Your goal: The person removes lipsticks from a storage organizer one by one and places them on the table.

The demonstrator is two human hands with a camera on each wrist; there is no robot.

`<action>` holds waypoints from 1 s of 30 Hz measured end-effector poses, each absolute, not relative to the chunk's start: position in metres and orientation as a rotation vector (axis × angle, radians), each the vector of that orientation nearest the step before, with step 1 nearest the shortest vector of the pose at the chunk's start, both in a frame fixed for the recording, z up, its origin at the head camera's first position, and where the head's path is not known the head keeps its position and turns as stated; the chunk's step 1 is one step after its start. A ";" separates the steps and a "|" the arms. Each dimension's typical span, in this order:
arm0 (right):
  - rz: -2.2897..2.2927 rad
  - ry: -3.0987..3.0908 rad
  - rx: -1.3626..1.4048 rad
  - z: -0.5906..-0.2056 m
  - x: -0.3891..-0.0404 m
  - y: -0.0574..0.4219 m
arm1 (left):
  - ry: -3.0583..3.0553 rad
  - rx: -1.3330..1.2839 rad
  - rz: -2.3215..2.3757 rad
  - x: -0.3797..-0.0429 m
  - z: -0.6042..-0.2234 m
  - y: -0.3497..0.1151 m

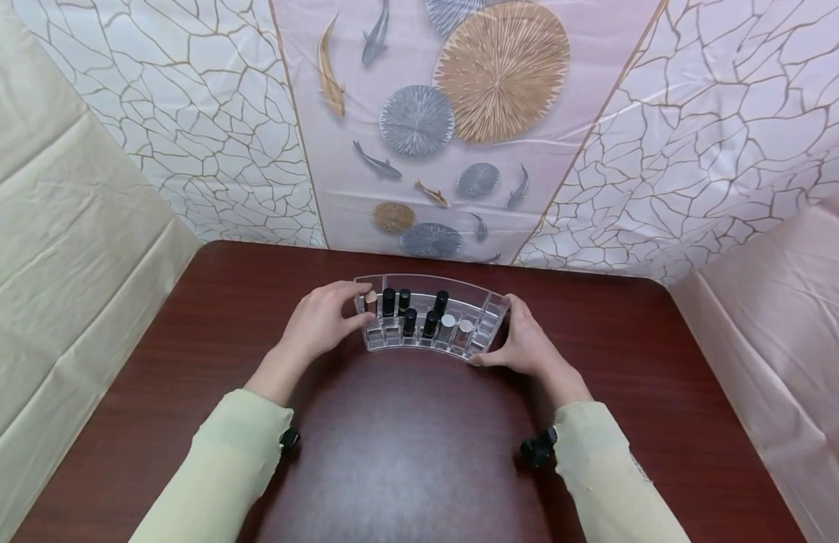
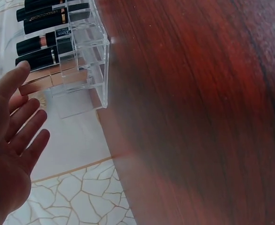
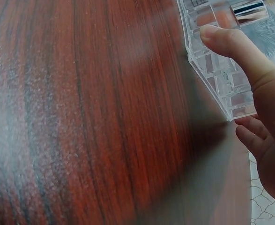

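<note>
A curved clear acrylic lipstick organizer (image 1: 453, 289) stands on the table with several tubes upright in its slots. At its left end my left hand (image 1: 317, 318) has thumb and index finger on either side of a rose-gold lipstick (image 1: 371, 303), its other fingers fairly straight in the left wrist view. My right hand (image 1: 528, 343) grips the right end of the organizer, thumb at the front corner and fingers at the far side. Black lipsticks (image 1: 388, 303) fill some slots in both rows. Two tubes with pale shiny caps (image 1: 448, 326) sit front right.
A dark red-brown wooden table (image 1: 405, 452) lies under everything. Behind its far edge hangs a patterned cloth (image 1: 419, 181) with fish and round leaves. Pale cloth walls (image 1: 66, 249) close off both sides. Each wrist carries a small black device (image 1: 537, 449).
</note>
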State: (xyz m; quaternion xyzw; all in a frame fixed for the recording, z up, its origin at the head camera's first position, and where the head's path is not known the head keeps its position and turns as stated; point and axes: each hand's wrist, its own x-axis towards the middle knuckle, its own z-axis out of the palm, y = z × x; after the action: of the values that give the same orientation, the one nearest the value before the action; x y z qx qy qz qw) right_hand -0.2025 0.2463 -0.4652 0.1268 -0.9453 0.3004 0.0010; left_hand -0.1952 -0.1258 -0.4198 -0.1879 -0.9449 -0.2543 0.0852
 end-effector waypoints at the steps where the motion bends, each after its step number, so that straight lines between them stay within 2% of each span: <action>1: 0.944 -2.967 0.399 -0.465 -0.203 0.246 | -2.809 -0.560 -0.763 -0.196 -0.420 -0.126; 15: 0.946 -2.967 0.397 -0.464 -0.203 0.247 | -2.734 -0.521 -0.982 -0.202 -0.423 -0.123; 30: 0.957 -2.958 0.404 -0.468 -0.202 0.248 | -2.680 -0.636 -1.226 -0.207 -0.414 -0.131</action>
State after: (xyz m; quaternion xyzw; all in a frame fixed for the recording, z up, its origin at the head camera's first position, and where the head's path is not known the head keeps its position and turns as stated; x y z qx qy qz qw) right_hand -0.2024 0.2476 -0.4676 0.1288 -0.9436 0.3051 0.0031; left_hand -0.2073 -0.1314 -0.4137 -0.2105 -0.8871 -0.4058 0.0630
